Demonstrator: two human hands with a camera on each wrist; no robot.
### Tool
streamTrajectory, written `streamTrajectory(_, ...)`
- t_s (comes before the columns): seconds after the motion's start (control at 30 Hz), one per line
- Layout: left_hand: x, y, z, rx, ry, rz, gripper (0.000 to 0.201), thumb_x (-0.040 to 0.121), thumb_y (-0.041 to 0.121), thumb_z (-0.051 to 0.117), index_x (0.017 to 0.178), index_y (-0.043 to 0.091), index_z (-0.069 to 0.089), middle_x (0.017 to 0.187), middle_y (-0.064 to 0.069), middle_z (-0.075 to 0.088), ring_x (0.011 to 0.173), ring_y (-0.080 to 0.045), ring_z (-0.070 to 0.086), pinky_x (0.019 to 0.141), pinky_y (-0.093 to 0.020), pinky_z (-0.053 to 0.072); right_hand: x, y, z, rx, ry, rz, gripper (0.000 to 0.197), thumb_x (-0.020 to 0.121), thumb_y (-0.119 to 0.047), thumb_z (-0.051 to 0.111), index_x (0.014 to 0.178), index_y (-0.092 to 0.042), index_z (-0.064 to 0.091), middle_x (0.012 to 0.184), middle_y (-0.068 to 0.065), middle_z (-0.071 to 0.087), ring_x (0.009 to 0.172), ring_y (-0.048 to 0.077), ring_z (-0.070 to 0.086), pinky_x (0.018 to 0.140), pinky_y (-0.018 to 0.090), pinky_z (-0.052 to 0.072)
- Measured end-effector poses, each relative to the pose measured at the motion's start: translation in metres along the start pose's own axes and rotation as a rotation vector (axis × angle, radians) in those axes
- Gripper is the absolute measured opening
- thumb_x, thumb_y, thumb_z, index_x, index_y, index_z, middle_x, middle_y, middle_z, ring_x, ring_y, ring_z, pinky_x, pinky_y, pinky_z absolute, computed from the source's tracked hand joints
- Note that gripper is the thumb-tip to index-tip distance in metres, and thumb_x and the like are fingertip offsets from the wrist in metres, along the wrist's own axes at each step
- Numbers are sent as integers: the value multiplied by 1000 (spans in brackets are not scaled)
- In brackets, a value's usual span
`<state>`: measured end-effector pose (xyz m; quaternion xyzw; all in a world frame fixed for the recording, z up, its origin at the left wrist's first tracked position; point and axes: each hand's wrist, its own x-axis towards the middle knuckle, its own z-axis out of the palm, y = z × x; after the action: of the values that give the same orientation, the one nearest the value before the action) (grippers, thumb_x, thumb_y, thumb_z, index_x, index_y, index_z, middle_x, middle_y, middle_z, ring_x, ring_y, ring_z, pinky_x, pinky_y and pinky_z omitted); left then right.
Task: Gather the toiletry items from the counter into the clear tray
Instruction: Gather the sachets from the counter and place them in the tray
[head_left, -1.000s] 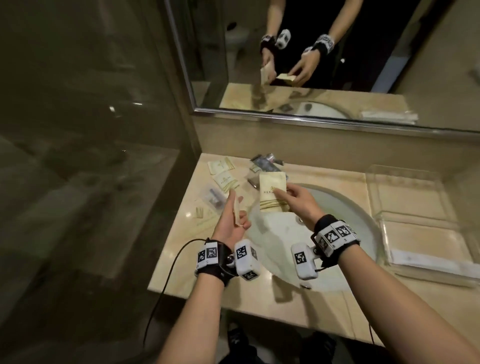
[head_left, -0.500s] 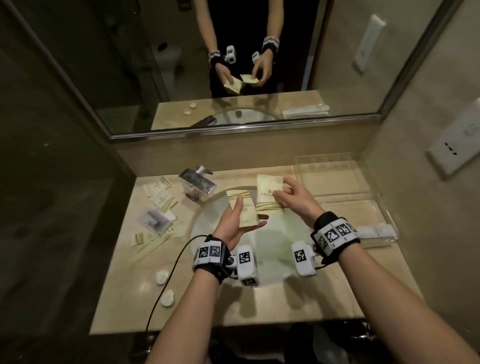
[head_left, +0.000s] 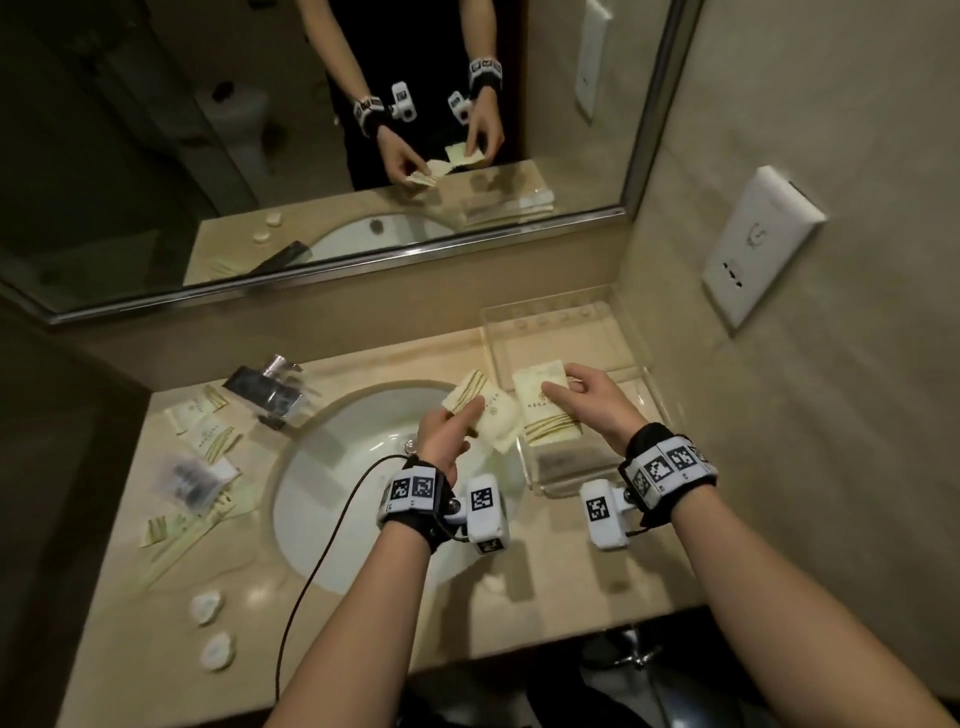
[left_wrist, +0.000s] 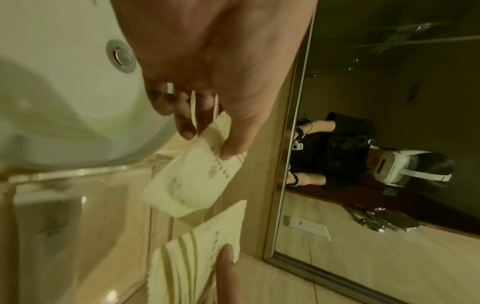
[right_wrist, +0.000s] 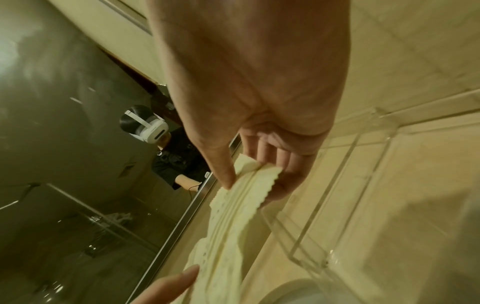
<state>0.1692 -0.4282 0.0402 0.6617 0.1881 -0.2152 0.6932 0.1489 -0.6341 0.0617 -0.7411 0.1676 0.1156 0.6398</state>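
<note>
My left hand (head_left: 457, 421) pinches a small cream packet (head_left: 485, 410) (left_wrist: 192, 183) over the right rim of the sink. My right hand (head_left: 576, 395) pinches a larger cream packet with gold stripes (head_left: 545, 410) (right_wrist: 241, 197) between thumb and fingers, over the left edge of the clear tray (head_left: 608, 332). The two packets hang side by side, nearly touching. More cream packets (head_left: 205, 426) and a clear-wrapped item (head_left: 189, 475) lie on the counter left of the sink.
The white sink (head_left: 353, 467) fills the counter's middle, with a chrome tap (head_left: 265, 387) behind it. Two small round white items (head_left: 208, 608) lie at the front left. A mirror (head_left: 363, 130) runs along the back and a wall socket (head_left: 758, 244) is at the right.
Both hands moved right with their packets, from over the sink towards the clear tray. The head view swung right, so the tray sits nearer the middle.
</note>
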Motion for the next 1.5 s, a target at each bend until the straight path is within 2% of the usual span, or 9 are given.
streamTrajectory(0.07, 5, -3, 15, -7, 13, -6, 35, 85, 16, 69, 119, 6, 63, 93, -5, 72, 72, -17, 62, 64, -26, 48, 1, 7, -16, 11, 26, 11, 27, 90, -25, 67, 115, -16, 61, 102, 2, 71, 98, 18, 68, 73, 22, 51)
streamTrajectory(0.13, 9, -6, 27, -68, 7, -40, 36, 83, 6, 69, 117, 2, 59, 102, -16, 71, 83, -29, 70, 74, -38, 58, 4, 14, -29, 42, 75, 39, 30, 91, -21, 65, 120, -11, 62, 101, 5, 72, 92, 19, 69, 71, 23, 50)
streamTrajectory(0.2, 10, -8, 37, -84, 12, -83, 38, 82, 0, 68, 117, 4, 53, 104, -21, 67, 92, -37, 68, 82, -46, 56, 8, 21, -38, 74, 122, 71, 35, 91, -19, 65, 124, -8, 60, 104, 9, 72, 91, 20, 70, 76, 29, 54)
streamTrajectory(0.37, 16, -16, 52, -33, -37, -144, 40, 81, -2, 65, 120, 4, 60, 108, -17, 68, 93, -29, 65, 90, -48, 55, 10, 29, -50, 106, 148, 131, 31, 91, -13, 65, 121, -7, 59, 108, 16, 71, 99, 28, 69, 93, 44, 55)
streamTrajectory(0.53, 24, -19, 65, 7, 14, -120, 38, 76, 0, 72, 113, 1, 64, 99, -13, 71, 78, -19, 68, 59, -24, 54, 23, 37, -58, 100, 224, 173, 33, 88, -11, 67, 119, -6, 58, 113, 15, 69, 103, 29, 68, 95, 43, 54)
streamTrajectory(0.93, 47, -54, 45, -16, 289, -143, 27, 86, -4, 59, 112, 2, 57, 99, -21, 66, 85, -31, 65, 66, -33, 58, 65, 72, -21, -217, 131, 257, 39, 91, -17, 63, 128, -7, 58, 123, 11, 66, 111, 28, 63, 89, 31, 50)
streamTrajectory(1.07, 45, -60, 36, -20, 331, -150, 15, 89, -1, 53, 99, 11, 54, 83, -11, 63, 80, -28, 63, 76, -38, 56, 78, 80, -4, -253, 140, 295, 33, 87, -19, 67, 118, -10, 61, 118, 8, 67, 107, 27, 64, 92, 34, 52)
streamTrajectory(1.23, 41, -62, 32, 7, 311, -146, 19, 88, 4, 60, 103, 13, 51, 100, -13, 64, 92, -27, 63, 91, -41, 54, 87, 87, 7, -330, 150, 269, 34, 86, -25, 70, 115, -10, 62, 117, 8, 66, 97, 23, 60, 79, 25, 43)
streamTrajectory(1.5, 41, -59, 34, 47, 258, -132, 25, 87, 5, 63, 112, 2, 58, 82, -6, 64, 74, -20, 62, 84, -40, 54, 96, 97, 13, -342, 203, 208, 24, 76, -19, 80, 92, -16, 63, 103, 10, 73, 94, 26, 68, 87, 35, 55)
